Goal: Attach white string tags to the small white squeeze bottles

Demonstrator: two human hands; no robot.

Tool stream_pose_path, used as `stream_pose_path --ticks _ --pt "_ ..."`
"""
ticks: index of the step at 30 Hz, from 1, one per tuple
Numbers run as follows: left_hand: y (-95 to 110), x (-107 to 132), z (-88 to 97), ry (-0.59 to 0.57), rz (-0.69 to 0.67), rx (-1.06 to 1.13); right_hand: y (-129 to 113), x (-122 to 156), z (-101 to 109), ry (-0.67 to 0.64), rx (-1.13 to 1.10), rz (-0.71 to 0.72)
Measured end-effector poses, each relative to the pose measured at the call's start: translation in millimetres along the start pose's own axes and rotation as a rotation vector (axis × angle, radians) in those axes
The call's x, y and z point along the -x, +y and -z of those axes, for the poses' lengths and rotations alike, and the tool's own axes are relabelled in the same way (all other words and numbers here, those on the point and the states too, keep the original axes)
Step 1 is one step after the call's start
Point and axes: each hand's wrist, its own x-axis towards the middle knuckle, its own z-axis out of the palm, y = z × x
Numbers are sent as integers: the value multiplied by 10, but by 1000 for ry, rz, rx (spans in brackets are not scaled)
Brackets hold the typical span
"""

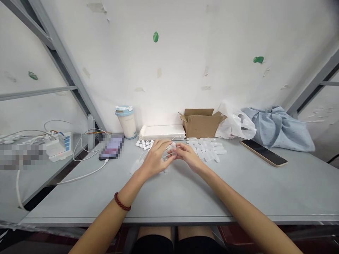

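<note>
Above the middle of the desk, my left hand (156,158) and my right hand (188,155) meet fingertip to fingertip. Between them they pinch a small clear plastic piece (173,149), partly covered by the fingers. Small white pieces (144,144) lie in a heap behind my left hand. A pile of translucent plastic pieces (209,150) spreads out to the right of my right hand. More translucent pieces (136,165) show under and left of my left hand, partly hidden by it.
Along the wall stand a cup (126,121), a flat white stack (161,132), an open cardboard box (202,125), a white plastic bag (235,123) and a blue cloth bundle (280,128). A phone (263,152) lies right; another phone (111,146) with a cable (84,177) lies left.
</note>
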Motion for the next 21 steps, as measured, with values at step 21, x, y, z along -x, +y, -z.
stream_pose_path --ticks 21 --pt "-49 31 -65 -98 -12 -86 47 -2 -8 31 59 -23"
